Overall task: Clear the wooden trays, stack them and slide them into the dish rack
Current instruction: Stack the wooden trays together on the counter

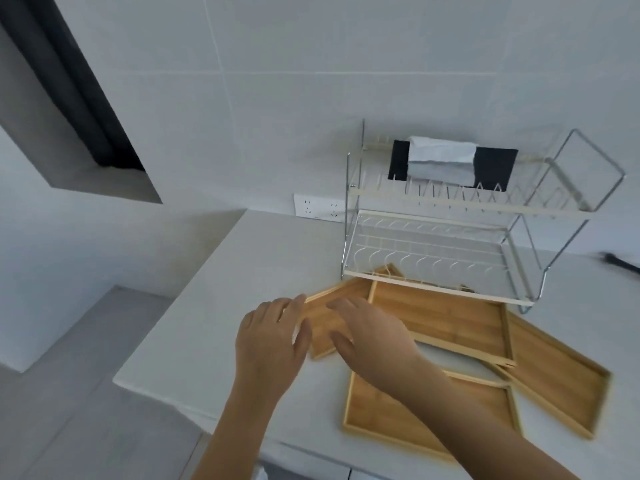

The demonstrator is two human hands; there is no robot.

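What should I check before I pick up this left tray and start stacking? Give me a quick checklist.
1. Trays cleared: ok for the parts in view; the left tray is partly hidden by hands.
2. Both hands on it: left hand at its edge, right hand over it; firm grip: cannot tell.
3. Trays stacked: not ok; they lie spread and overlapping, the middle tray reaching under the dish rack.
4. Lower rack shelf free: ok.
5. Counter space to stack: ok.
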